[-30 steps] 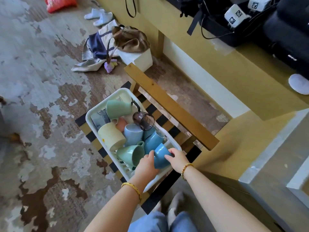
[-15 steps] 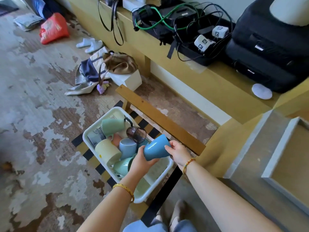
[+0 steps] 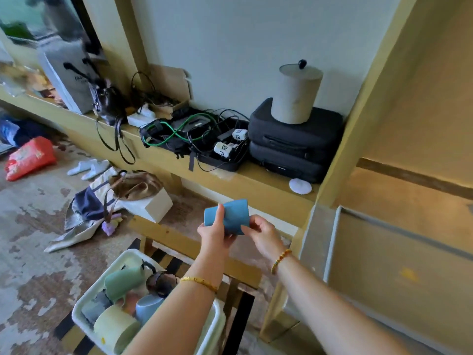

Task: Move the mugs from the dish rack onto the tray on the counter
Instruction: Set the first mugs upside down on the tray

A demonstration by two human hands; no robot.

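Observation:
I hold a blue mug (image 3: pixel 231 215) on its side in the air, above the wooden chair back. My left hand (image 3: pixel 215 233) grips its left end, thumb up across the base. My right hand (image 3: pixel 263 234) holds its right lower edge with the fingertips. The white dish rack (image 3: pixel 84 302) sits low at the bottom left, with a green mug (image 3: pixel 122 279), a pale yellow mug (image 3: pixel 115 329), a light blue mug (image 3: pixel 148 307), a dark glass mug (image 3: pixel 161 280) and a pink one inside. My left forearm covers part of the rack. The grey-rimmed tray (image 3: pixel 332 242) lies on the counter at right.
A yellow shelf (image 3: pixel 256 185) runs behind, carrying black cases (image 3: pixel 294 144), cables, a grey canister (image 3: pixel 297 93) and bags. The wooden chair back (image 3: pixel 174 242) stands between rack and shelf. Bags, slippers and a white box (image 3: pixel 153 204) lie on the floor at left.
Both hands lifted the blue mug out of the rack and raised it up and to the right. The view tilted upward, so the rack dropped toward the bottom edge.

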